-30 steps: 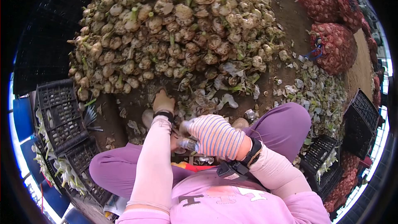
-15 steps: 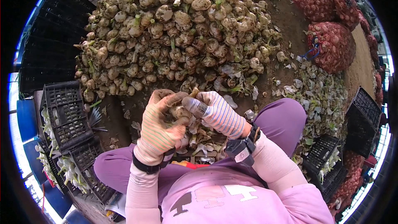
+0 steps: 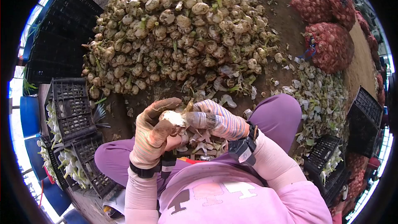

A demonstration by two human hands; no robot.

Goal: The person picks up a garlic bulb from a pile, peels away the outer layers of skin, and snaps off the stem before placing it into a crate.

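My left hand (image 3: 154, 130), in a dirty striped glove, grips a pale bulb (image 3: 174, 118) held over my lap. My right hand (image 3: 215, 119), also in a striped glove, pinches the same bulb from the right side with its fingertips. A white peeled patch shows on the bulb between the two hands. Loose skins and trimmings (image 3: 199, 141) lie below the hands between my knees. A big heap of unpeeled bulbs with green stems (image 3: 182, 37) rises on the ground just beyond my hands.
Black plastic crates (image 3: 70, 112) with white stalks stand at my left. Red mesh sacks (image 3: 331, 45) full of bulbs lie at the far right. Peelings (image 3: 319, 99) litter the ground by my right knee, and more black crates (image 3: 365, 116) stand beyond.
One second ago my left hand reached down to the ground by the heap. It has come up with a bulb, and both hands now hold it, with a white peeled patch showing.
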